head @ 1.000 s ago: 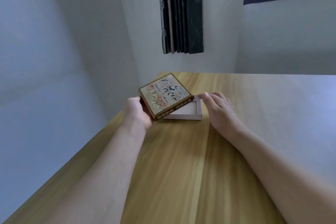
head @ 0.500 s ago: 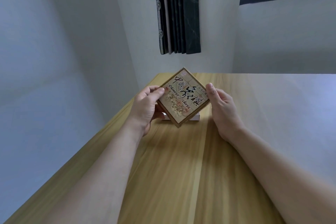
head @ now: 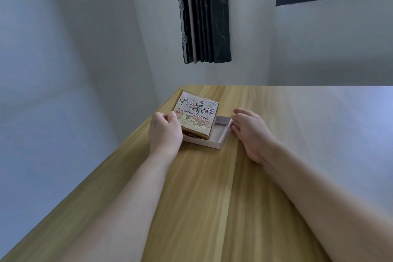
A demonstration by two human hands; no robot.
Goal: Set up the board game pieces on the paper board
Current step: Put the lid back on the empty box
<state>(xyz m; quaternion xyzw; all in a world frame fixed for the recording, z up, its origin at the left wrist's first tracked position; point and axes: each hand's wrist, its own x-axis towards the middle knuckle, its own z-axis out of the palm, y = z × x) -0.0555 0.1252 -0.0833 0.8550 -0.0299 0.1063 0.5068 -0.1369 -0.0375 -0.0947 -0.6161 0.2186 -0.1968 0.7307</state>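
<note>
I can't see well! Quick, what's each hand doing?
Left hand: grips the Chinese chess box lid.
Right hand: open, beside the white tray.

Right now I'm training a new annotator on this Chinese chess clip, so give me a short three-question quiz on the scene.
1. True or false: the printed lid fully covers the white box tray.
2. Which hand grips the lid? A) left hand B) right hand C) both
3. Fill in: the English words on the lid read "Chinese ____".

Key: 1 false, it sits skewed and the tray's right part shows open; 2 A; 3 chess.
</note>
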